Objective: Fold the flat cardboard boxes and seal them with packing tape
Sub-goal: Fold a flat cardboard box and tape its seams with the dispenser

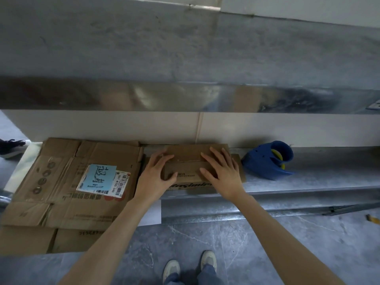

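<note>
Left hand (155, 176) and right hand (223, 174) rest spread fingers flat atop the small box (186, 154).

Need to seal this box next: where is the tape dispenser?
In the head view, the blue tape dispenser sits on the metal ledge at right, just past the right hand and the small box.

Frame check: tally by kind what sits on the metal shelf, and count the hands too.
Small cardboard box, under both hands: 1
Stack of flat cartons, to its left (number of sheets unclear): 1
Blue tape dispenser, to its right: 1
Hands flat on the box: 2, left hand and right hand
Total: 5
</note>
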Demonstrator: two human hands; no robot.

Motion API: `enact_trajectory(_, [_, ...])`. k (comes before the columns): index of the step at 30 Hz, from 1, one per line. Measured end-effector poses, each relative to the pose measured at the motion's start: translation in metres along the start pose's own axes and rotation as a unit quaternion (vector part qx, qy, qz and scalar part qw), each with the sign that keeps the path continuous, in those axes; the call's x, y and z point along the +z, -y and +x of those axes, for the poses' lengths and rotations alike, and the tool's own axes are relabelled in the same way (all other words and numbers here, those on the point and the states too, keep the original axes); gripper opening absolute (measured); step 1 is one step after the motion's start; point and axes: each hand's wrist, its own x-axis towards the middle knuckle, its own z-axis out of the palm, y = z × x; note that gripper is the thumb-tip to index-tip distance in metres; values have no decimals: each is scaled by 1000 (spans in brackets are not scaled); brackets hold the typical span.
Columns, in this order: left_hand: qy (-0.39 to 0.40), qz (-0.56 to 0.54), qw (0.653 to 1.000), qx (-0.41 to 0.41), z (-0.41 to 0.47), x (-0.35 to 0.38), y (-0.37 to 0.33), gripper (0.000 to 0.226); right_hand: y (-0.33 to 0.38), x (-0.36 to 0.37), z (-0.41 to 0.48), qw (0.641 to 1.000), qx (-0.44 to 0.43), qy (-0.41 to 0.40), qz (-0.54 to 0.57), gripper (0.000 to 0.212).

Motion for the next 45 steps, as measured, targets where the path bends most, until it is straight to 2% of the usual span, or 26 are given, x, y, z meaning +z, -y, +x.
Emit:
enact_trajectory(3, [-18, 9, 1000, -21, 0, 0, -5, 56, -23, -19, -4, 994, -7, -64, 93, 59])
enact_trajectory(6, [-38, 6, 998, -47, -1, 3, -10, 56, -60, -41, -10, 989, 9, -143, 45, 57])
enact_trajectory(8, [-49, 4, 997, -59, -2, 6, -13, 55, -86, -54, -14, 987, 27, -161, -11, 59])
enact_trajectory(12, [-59, 3, 995, -76, -2, 10, -14, 56, -137, -72, -23, 986, 75, -123, -85, 59])
enact_trajectory(16, [-63, -2, 995, -73, -2, 12, -11, 55, -161, -75, -28, 986, 57, -76, -136, 64])
enact_trajectory(19, [-70, -8, 995, -72, -2, 13, -13, 54, -166, -76, -26, 986, 22, -78, -148, 66])
enact_trajectory(22, [-82, -15, 993, -78, -2, 15, -16, 61, -165, -75, -24, 988, -5, -72, -136, 66])
enact_trajectory(28, [-92, -25, 992, -82, -5, 16, -16, 60, -175, -69, -29, 994, -23, -74, -79, 67])
enact_trajectory(33, [-85, -28, 993, -79, -5, 14, -18, 60, -173, -78, -14, 998, 33, 1, -48, 71])
enact_trajectory(37, [-75, -35, 993, -85, -5, 12, -18, 60, -171, -83, -4, 994, 68, 60, -67, 87])
enact_trajectory(45, [-82, -31, 994, -71, -5, 15, -16, 57, -173, -87, -11, 991, 57, 47, -112, 88])
